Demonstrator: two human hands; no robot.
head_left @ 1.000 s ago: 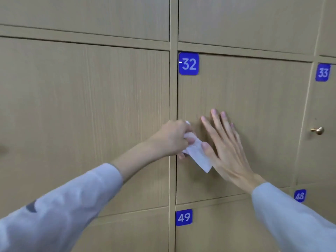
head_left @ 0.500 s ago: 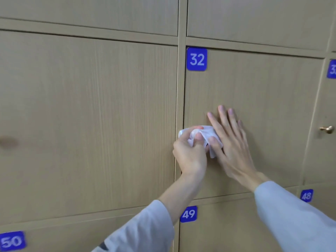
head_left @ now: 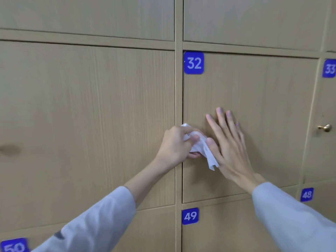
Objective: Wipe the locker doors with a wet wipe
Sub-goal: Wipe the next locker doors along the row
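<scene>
Now we reach both arms up to the locker door (head_left: 254,99) marked 32, our left hand (head_left: 177,144) at its left edge bunched round the one wet wipe (head_left: 203,148). Our right hand (head_left: 231,144) lies flat on the door just beside it, fingers straight and slightly spread (thumb touching the wipe). We count five blue number plates and one brass knob (head_left: 325,127).

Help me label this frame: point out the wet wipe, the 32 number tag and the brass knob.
wet wipe (head_left: 209,155), head view, hanging lower fold.
32 number tag (head_left: 193,62), head view, centre.
brass knob (head_left: 326,127), head view, round head.
</scene>
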